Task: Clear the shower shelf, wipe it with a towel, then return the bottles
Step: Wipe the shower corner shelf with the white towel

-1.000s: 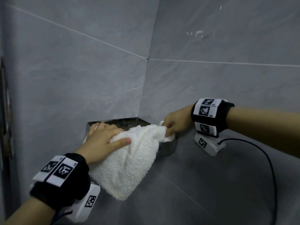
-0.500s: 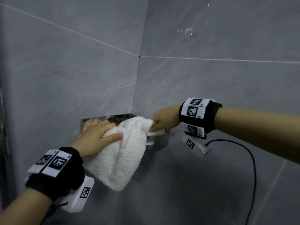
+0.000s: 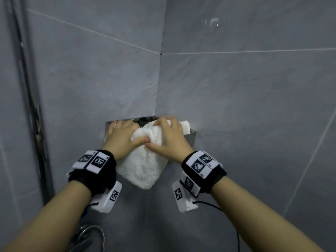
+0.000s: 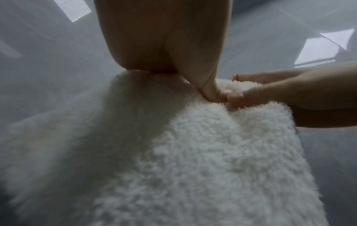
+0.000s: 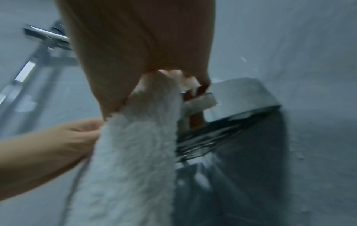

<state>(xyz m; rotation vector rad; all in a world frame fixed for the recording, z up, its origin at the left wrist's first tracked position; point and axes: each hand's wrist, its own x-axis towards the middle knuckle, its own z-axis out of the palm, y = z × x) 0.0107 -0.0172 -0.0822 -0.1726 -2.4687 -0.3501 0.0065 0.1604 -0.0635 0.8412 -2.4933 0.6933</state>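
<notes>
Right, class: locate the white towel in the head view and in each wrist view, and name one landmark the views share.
Head: towel low centre, draped over the shelf.
Left wrist: towel fills the lower frame.
Right wrist: towel centre, left of the shelf.
Shared landmark: the left hand on the towel.

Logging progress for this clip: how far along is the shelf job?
Cleared: no bottles show on the shelf. In hand: the left hand and right hand press the white towel onto it, wiping. Left: returning the bottles, none in view.

A bathroom shower corner: grey wall tiles (image 3: 236,88), metal corner shelf (image 3: 190,137), shower hose (image 3: 101,233).
</notes>
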